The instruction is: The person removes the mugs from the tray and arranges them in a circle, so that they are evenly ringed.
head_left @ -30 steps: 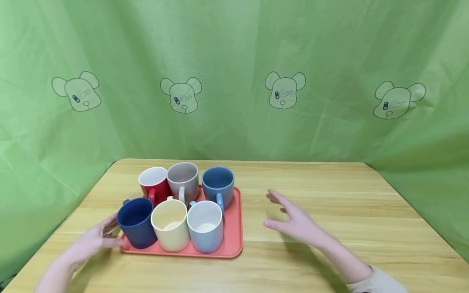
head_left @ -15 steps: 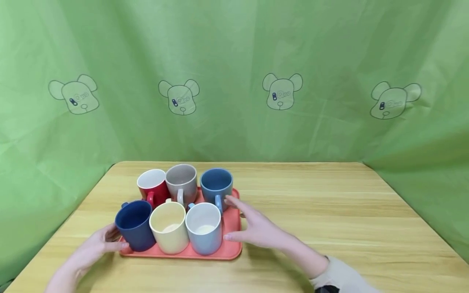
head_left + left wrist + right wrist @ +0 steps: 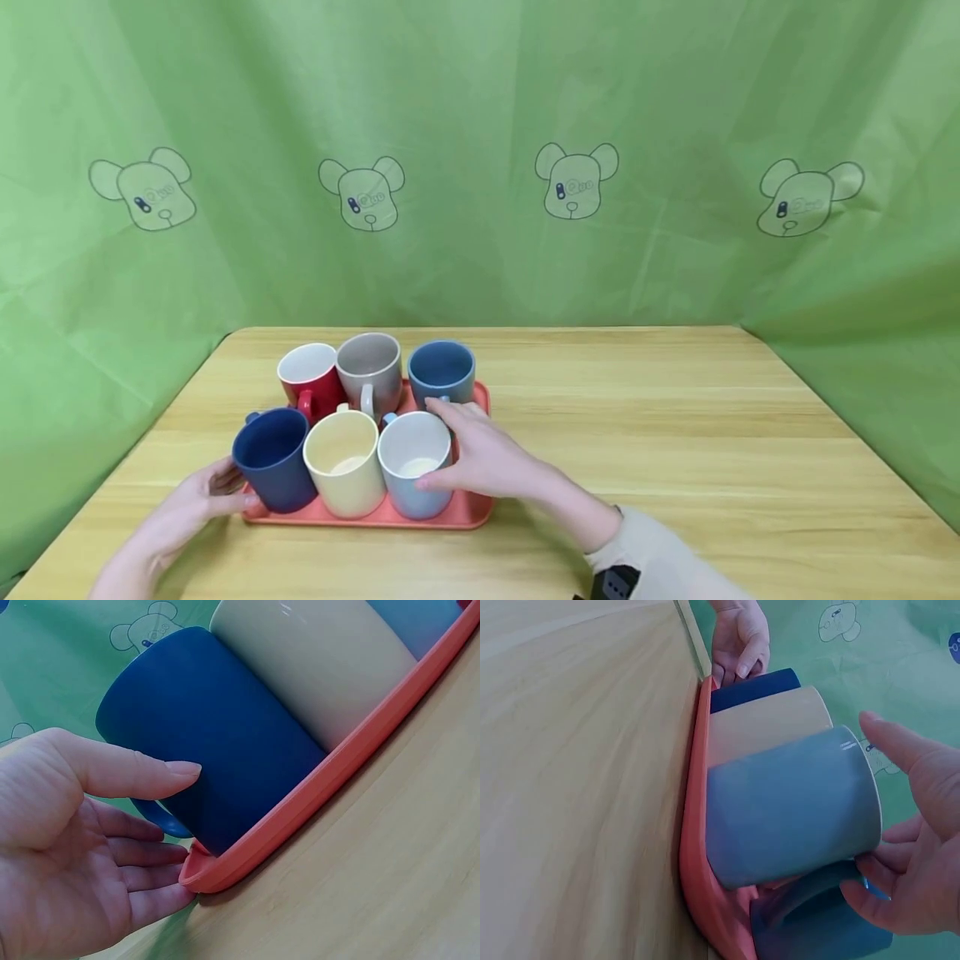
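Observation:
A coral-pink tray (image 3: 474,510) holds several mugs in two rows. My left hand (image 3: 187,510) is at the tray's left end beside a navy mug (image 3: 283,485); in the left wrist view its fingertips meet the tray corner and its thumb lies by the mug's side. My right hand (image 3: 491,457) reaches over the tray's right side, spread around a light blue mug (image 3: 418,500). In the right wrist view, the thumb stands off that mug's rim while the other fingers are close to its far side. Whether they touch it I cannot tell.
A cream mug (image 3: 348,493) stands between the navy and light blue ones. Behind them are a red mug (image 3: 324,390), a grey mug (image 3: 386,387) and a medium-blue mug (image 3: 459,390), partly behind my right hand. Green curtains (image 3: 480,275) surround the wooden table (image 3: 675,417).
My right hand has come leftward from over the bare table to the light blue mug. My left hand has edged slightly right, closer to the tray's corner. The mugs keep their places.

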